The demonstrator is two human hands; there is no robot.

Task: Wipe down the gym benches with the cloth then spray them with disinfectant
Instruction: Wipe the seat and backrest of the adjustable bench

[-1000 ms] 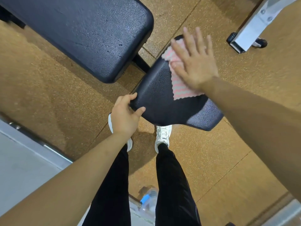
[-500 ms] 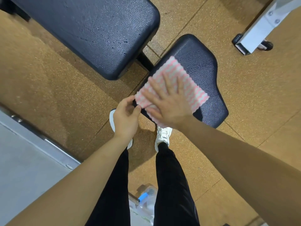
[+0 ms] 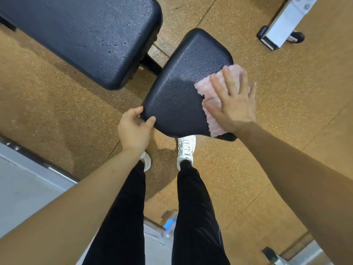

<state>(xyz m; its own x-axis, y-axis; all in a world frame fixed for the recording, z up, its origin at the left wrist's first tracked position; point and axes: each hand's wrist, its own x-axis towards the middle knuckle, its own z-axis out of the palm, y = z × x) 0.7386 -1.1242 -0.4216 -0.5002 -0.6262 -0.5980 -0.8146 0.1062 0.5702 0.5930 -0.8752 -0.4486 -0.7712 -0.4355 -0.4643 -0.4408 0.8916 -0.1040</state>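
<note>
A black padded bench seat (image 3: 177, 88) sits in front of my feet, with the long black back pad (image 3: 86, 35) to its upper left. My right hand (image 3: 233, 100) lies flat with straight fingers on a pink-and-white striped cloth (image 3: 208, 92), pressing it onto the seat's right edge. My left hand (image 3: 134, 127) grips the seat's near left corner, thumb on top and fingers curled under. A spray bottle with a blue part (image 3: 169, 224) shows on the floor between my legs, mostly hidden.
Brown speckled rubber flooring (image 3: 286, 111) surrounds the bench. A white metal frame foot with a wheel (image 3: 280, 33) stands at the upper right. A grey floor strip with a metal rail (image 3: 28, 188) runs along the left. Another metal piece (image 3: 273, 255) shows at the bottom right.
My right hand has swept the cloth from the seat's near left part across to its right edge. The left hand keeps its grip on the corner.
</note>
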